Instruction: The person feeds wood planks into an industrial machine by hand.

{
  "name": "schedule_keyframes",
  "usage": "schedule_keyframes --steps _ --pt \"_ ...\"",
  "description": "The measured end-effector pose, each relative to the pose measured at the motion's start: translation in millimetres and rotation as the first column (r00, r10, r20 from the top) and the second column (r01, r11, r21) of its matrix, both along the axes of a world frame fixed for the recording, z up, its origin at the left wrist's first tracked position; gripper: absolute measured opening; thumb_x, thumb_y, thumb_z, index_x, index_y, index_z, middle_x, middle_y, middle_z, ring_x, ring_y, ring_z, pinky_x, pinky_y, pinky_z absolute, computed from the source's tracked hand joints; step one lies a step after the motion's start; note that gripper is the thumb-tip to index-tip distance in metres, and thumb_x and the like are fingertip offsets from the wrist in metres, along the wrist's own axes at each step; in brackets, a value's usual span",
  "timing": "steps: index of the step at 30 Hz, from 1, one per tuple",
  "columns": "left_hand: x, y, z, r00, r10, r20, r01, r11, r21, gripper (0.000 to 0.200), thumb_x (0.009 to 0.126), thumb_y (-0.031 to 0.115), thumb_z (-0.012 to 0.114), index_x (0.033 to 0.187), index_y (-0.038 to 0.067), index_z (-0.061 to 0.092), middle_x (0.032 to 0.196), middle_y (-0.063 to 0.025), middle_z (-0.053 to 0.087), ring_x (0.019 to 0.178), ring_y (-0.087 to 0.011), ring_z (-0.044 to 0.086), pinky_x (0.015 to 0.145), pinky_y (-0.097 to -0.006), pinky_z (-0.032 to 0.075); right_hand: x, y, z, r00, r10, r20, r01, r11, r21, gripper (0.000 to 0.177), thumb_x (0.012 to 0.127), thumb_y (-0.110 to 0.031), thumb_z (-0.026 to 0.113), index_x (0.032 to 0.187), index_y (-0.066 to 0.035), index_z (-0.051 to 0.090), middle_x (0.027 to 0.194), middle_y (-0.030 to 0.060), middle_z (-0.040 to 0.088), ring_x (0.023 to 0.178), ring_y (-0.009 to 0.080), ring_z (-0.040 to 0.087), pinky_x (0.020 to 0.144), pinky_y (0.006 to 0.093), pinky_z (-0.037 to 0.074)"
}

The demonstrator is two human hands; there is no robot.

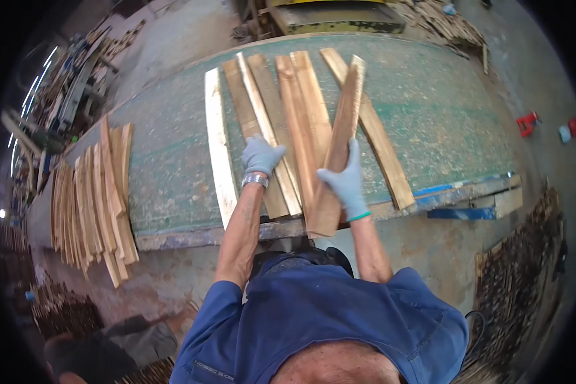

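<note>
My right hand (347, 182), in a pale blue-grey glove, grips a brown wooden plank (340, 147) near its lower part, thumb on the left edge and fingers along the right. This plank lies slanted across a lighter plank (379, 141); its near end juts past the table edge. My left hand (261, 155), gloved and with a watch at the wrist, rests on a darker plank (240, 102), thumb spread to the right over a narrow pale plank (257, 96). A whitish plank (217, 141) lies to its left. Two reddish-brown planks (294, 121) lie between my hands.
The planks lie on a worn green table (166, 166). A pile of narrow boards (96, 198) overhangs its left end. Stacked wood (518, 269) stands on the floor at right, and a red tool (527, 123) lies beyond the table. A yellow machine (336, 16) is at the back.
</note>
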State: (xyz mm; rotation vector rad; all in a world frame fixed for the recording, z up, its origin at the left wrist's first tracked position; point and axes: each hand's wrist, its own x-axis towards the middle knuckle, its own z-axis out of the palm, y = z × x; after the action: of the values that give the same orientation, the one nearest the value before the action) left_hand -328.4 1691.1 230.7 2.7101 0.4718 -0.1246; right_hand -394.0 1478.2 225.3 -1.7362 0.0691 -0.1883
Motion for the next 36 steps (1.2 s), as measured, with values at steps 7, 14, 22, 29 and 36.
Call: schedule_keyframes --steps 7,14,22,29,36 --pt "-11.4 54.1 -13.6 0.964 0.166 0.21 0.154 0.298 -0.942 0.031 0.079 0.016 0.068 0.104 -0.003 0.068 0.093 -0.0107 0.07 0.076 -0.0169 0.067 0.068 -0.0314 0.057 37.7 -173.4 6.1 0.973 0.211 0.094 -0.163 0.916 -0.366 0.118 0.055 -0.027 0.086 0.151 0.003 0.025 0.15 0.0228 0.038 0.14 0.0316 0.037 0.117 0.037 0.029" --pt "-96.2 123.6 66.1 0.876 0.385 0.29 0.184 0.287 -0.94 0.037 0.087 0.007 0.059 0.121 -0.007 0.06 0.099 -0.0107 0.069 0.083 -0.0168 0.067 0.075 -0.0295 0.056 66.3 -285.8 -50.2 0.99 -0.058 -0.13 -0.102 0.343 -0.934 0.121 0.05 -0.048 0.09 0.148 -0.008 0.033 0.136 0.0232 0.048 0.125 0.0431 0.048 0.106 0.0476 0.041" --pt "-96.6 277.8 -52.0 0.962 0.243 0.123 -0.084 0.693 -0.716 0.058 0.087 0.011 0.06 0.143 0.004 0.049 0.13 -0.0127 0.061 0.117 -0.0255 0.059 0.101 -0.0372 0.047 103.3 -344.5 -37.0 0.916 0.278 -0.29 -0.316 0.944 -0.093 0.077 0.074 -0.017 0.073 0.143 0.0 0.043 0.108 0.0157 0.067 0.093 0.0222 0.064 0.086 0.0341 0.052" --pt "-31.8 172.5 -23.5 0.866 0.251 0.432 -0.37 0.903 0.217 0.078 0.077 0.045 0.067 0.146 0.018 0.044 0.148 -0.0205 0.041 0.137 -0.0376 0.038 0.113 -0.0439 0.031 62.3 -293.0 -65.1 0.96 -0.271 0.065 0.131 0.235 -0.963 0.067 0.091 -0.046 0.056 0.147 -0.011 0.042 0.134 0.0205 0.056 0.12 0.0395 0.054 0.101 0.0455 0.044" --pt "-19.1 8.5 -37.7 0.993 -0.077 0.09 0.059 0.982 0.18 0.062 0.088 0.061 0.051 0.146 0.041 0.043 0.162 -0.0168 0.016 0.149 -0.0427 0.008 0.116 -0.0608 0.007 74.3 -306.3 -83.1 0.956 -0.23 0.183 0.244 0.276 -0.93 0.056 0.095 -0.045 0.052 0.142 -0.013 0.049 0.127 0.0158 0.059 0.115 0.0379 0.055 0.098 0.0482 0.045"
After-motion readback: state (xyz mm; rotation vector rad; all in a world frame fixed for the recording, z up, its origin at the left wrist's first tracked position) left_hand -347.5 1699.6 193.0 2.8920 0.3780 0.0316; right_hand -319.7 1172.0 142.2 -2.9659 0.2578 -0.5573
